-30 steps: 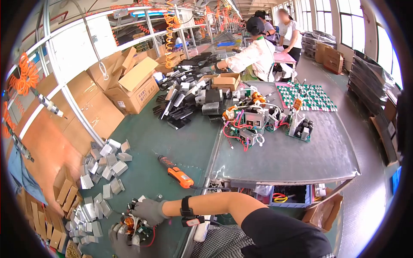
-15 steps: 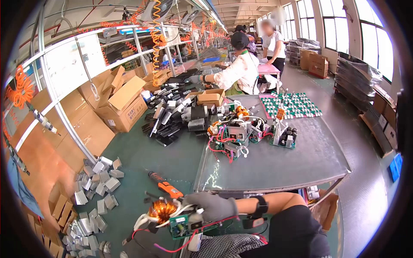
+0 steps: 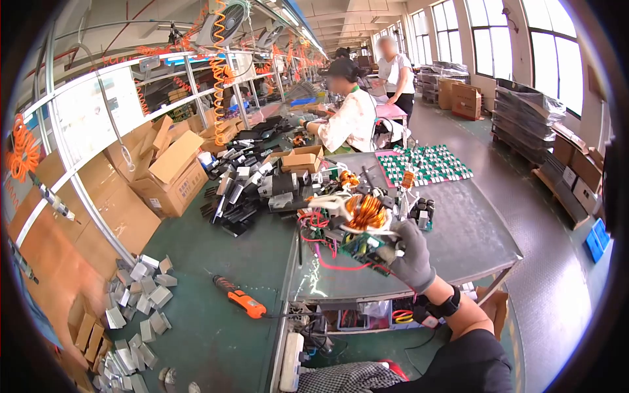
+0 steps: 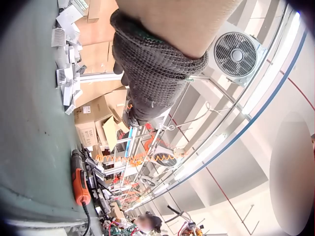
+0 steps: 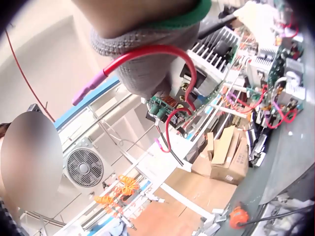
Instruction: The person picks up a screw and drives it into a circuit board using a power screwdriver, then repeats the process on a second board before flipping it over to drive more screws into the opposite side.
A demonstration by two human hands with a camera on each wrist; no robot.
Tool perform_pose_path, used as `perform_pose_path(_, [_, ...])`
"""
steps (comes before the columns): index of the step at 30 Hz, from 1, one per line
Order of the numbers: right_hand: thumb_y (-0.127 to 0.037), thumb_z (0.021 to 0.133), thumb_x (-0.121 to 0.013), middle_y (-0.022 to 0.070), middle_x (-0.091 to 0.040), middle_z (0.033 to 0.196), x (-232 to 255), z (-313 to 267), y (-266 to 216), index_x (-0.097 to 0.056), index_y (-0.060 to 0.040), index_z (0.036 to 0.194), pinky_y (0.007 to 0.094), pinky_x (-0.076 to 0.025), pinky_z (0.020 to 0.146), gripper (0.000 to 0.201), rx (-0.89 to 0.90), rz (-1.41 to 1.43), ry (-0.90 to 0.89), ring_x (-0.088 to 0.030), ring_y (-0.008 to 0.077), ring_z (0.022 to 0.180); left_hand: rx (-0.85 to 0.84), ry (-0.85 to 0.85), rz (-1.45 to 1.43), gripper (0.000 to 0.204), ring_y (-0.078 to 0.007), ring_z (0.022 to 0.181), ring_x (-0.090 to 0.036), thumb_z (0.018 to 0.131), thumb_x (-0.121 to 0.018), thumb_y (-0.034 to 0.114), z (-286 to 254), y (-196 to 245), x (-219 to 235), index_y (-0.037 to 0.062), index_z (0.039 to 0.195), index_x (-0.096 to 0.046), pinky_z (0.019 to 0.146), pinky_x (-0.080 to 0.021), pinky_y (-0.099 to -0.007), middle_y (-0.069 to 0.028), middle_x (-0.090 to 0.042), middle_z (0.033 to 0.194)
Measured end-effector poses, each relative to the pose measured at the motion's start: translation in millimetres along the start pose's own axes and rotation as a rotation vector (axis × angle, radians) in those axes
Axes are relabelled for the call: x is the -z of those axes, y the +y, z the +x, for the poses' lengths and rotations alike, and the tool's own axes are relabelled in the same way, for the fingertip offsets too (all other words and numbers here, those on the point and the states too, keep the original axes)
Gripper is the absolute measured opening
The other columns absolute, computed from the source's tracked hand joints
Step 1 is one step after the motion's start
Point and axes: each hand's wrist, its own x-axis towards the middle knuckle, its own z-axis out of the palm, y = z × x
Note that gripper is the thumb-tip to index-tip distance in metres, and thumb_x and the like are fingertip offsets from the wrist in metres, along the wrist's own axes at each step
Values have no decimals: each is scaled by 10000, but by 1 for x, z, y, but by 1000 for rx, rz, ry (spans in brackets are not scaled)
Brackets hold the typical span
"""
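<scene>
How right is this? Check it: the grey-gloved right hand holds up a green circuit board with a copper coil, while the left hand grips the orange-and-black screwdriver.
Wrong on the left hand: the orange-and-black screwdriver lies untouched on the green worktop, as the head view shows. The right hand does hold the green circuit board with its copper coil.

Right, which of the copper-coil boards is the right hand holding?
The frontmost board, with the large coil above its green base and a red wire looping below; the boards behind it rest on the grey table.
</scene>
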Motion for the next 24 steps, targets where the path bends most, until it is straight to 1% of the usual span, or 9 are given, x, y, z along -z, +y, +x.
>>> perform_pose_path(3, [-101, 682, -709, 142, -556, 817, 5, 12, 42, -533, -31, 889, 394, -448, 682, 280, -44, -136, 170, -545, 330, 759, 49, -18, -58, 435, -369, 1144, -502, 877, -601, 330, -12, -19, -2, 13, 1174, -582, 969, -390, -448, -191, -547, 1215])
perform_pose_path(7, [-104, 702, -703, 139, -558, 817, 18, 16, 91, -533, -44, 894, 410, -448, 684, 264, -125, -315, 245, -555, 335, 772, 68, -58, -106, 433, -371, 1139, -499, 881, -614, 261, -26, -46, -5, -29, 1196, -551, 973, -392, -422, -213, -518, 1249])
perform_pose_path(10, [-113, 715, -706, 137, -562, 833, 26, -1, 109, -535, -49, 915, 410, -452, 691, 271, -174, -337, 299, -561, 339, 782, 121, -79, -106, 441, -369, 1135, -496, 876, -630, 231, -38, -68, -12, -52, 1201, -536, 969, -396, -414, -219, -507, 1255])
perform_pose_path(11, [-116, 729, -704, 139, -568, 855, 28, -9, 112, -540, -45, 965, 405, -458, 704, 297, -192, -323, 301, -567, 335, 793, 181, -81, -130, 443, -372, 1138, -494, 878, -629, 234, -38, -69, -15, -55, 1201, -534, 971, -394, -415, -221, -511, 1251])
perform_pose_path(13, [-120, 735, -705, 140, -570, 863, 28, -21, 107, -539, -40, 992, 400, -460, 708, 316, -183, -281, 276, -568, 328, 791, 307, -91, -175, 449, -378, 1142, -490, 883, -626, 239, -38, -67, -17, -63, 1201, -531, 976, -390, -416, -226, -518, 1243])
perform_pose_path(16, [-107, 735, -710, 138, -562, 865, 23, -26, 87, -533, -32, 1018, 387, -462, 703, 341, -156, -190, 220, -562, 312, 763, 260, -105, -116, 456, -376, 1154, -486, 882, -629, 232, -31, -69, -23, -57, 1218, -522, 981, -390, -416, -227, -529, 1232])
perform_pose_path(19, [-67, 714, -711, 135, -554, 840, 5, -21, 59, -533, -24, 987, 379, -457, 679, 328, -29, -57, 172, -558, 308, 758, 208, -161, -74, 452, -375, 1159, -489, 877, -633, 223, -12, -31, -12, -50, 1219, -521, 980, -395, -417, -230, -538, 1220])
perform_pose_path(20, [-58, 693, -720, 132, -548, 825, 1, -19, 50, -537, -25, 962, 372, -449, 651, 327, -36, 7, 108, -555, 298, 749, 180, -163, -69, 445, -378, 1154, -492, 876, -631, 220, -11, -25, -11, -47, 1215, -524, 979, -395, -417, -231, -537, 1219])
perform_pose_path(24, [-106, 671, -751, 121, -551, 789, -36, -6, 6, -546, -28, 932, 372, -437, 613, 340, 145, 171, -80, -544, 284, 708, 120, -160, -111, 417, -388, 1138, -499, 881, -617, 219, -12, -12, -11, -37, 1201, -539, 976, -393, -421, -232, -540, 1210])
